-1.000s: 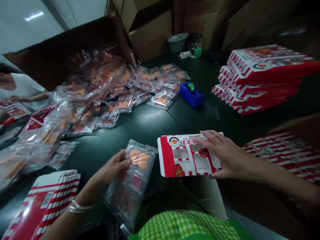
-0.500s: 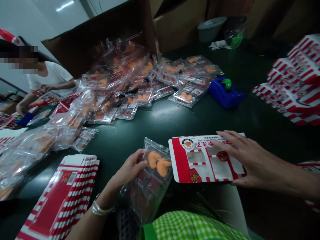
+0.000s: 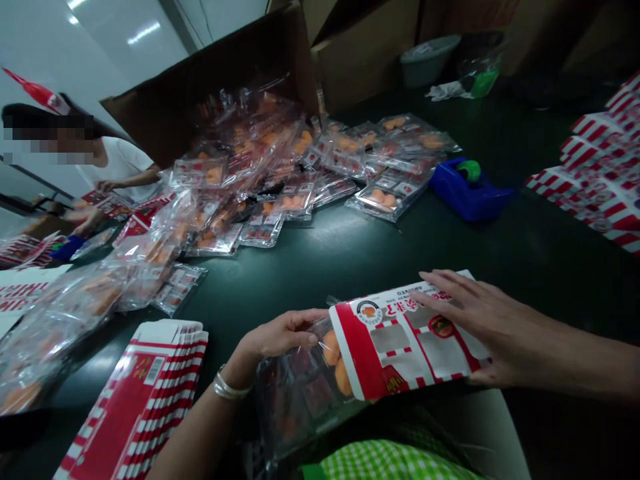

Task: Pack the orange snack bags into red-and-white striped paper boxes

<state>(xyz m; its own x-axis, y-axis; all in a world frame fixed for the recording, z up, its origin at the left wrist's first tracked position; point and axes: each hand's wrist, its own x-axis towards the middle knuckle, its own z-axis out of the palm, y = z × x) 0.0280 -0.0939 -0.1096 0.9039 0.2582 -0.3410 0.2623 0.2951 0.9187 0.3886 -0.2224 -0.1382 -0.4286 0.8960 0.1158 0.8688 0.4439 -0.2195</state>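
Red-and-white printed card (image 3: pixel 395 350) now overlaps our clear tray pack (image 3: pixel 295 400) | we grip pack with half-closed left hand (image 3: pixel 280 340) | right hand (image 3: pixel 483 333) spread open, pressing card

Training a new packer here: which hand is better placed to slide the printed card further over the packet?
Probably the right hand: it lies flat on the printed card, fingers spread, while the left hand grips the clear packet, whose edge sits under the card.

My red-white card sleeve (image 3: pixel 400 340): big Chinese chars upside down, not sure which; barcode (image 3: pixel 154 371) on near-left cartons (image 3: pixel 135 407), digits too small.
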